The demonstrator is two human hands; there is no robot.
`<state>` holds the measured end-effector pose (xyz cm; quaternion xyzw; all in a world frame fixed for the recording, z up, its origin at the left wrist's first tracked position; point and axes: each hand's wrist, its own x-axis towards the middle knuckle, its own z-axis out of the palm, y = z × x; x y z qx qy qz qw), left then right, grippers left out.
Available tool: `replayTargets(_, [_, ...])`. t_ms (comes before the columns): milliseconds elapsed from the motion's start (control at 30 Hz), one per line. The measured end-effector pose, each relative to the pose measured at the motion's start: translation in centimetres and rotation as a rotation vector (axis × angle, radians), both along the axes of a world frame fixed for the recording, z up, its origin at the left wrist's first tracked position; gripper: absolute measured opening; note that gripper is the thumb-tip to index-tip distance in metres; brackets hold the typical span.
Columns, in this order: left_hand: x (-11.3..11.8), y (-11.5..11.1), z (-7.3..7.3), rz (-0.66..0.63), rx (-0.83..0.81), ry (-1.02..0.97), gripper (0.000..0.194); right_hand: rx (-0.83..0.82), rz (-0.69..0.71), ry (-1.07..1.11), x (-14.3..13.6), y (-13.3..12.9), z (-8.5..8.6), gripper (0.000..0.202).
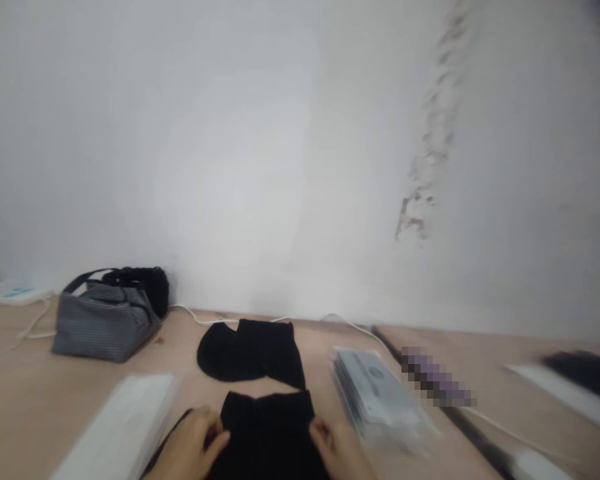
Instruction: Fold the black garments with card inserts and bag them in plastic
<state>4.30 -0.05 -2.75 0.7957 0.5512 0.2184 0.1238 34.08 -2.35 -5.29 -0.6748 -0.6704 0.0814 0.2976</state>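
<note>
A piece of black cloth (270,433) lies flat at the near edge of the view, its straight top edge facing the wall. At its left side is my left hand (193,443), fingers curled and thumb resting on the cloth's edge. My right hand (337,448) grips the opposite edge between thumb and bent fingers. More black fabric shows beside my left wrist. Just beyond lies a second black cloth piece (253,350) with a rounded left end and a notch on top, nearly touching the first. Both wrists run out of the frame.
Left of my hands is a white box-like pack (123,427); to the right, a stack of plastic-wrapped grey packs (373,387). A grey striped bag (103,323) stands near the wall. White cables run along the back. A dark strip (473,437) crosses the table beside a blurred-out purple item (435,377).
</note>
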Motion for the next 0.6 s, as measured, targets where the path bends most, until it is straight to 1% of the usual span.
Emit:
replayTargets(67, [1.2,1.7,0.4,0.13,0.016,0.071,0.024,-0.033,-0.11,0.023,-0.3,2.6,0.6,0.022])
replayTargets(100, [1.7,2.4,0.5,0.173,0.016,0.092,0.024,-0.04,-0.145,0.018,-0.3,3.6,0.6,0.021])
replayTargets(200, [3.0,3.6,0.3,0.204,0.016,0.127,0.017,-0.062,-0.219,-0.007,-0.4,5.5,0.1,0.017])
replayTargets(267, [3.2,3.8,0.4,0.2,0.028,0.143,0.014,-0.075,-0.26,-0.024,-0.4,5.9,-0.4,0.018])
replayTargets(367, [2.7,4.0,0.7,0.186,0.043,0.157,0.017,-0.07,-0.296,-0.047,-0.2,5.9,-0.8,0.023])
replayTargets(500, [2.3,4.9,1.0,0.191,0.037,0.193,0.02,-0.04,-0.319,-0.104,-0.2,5.6,-0.3,0.028])
replayTargets(600, [2.8,5.2,0.9,0.202,0.034,0.233,0.018,-0.015,-0.327,-0.176,-1.0,5.3,0.3,0.025])
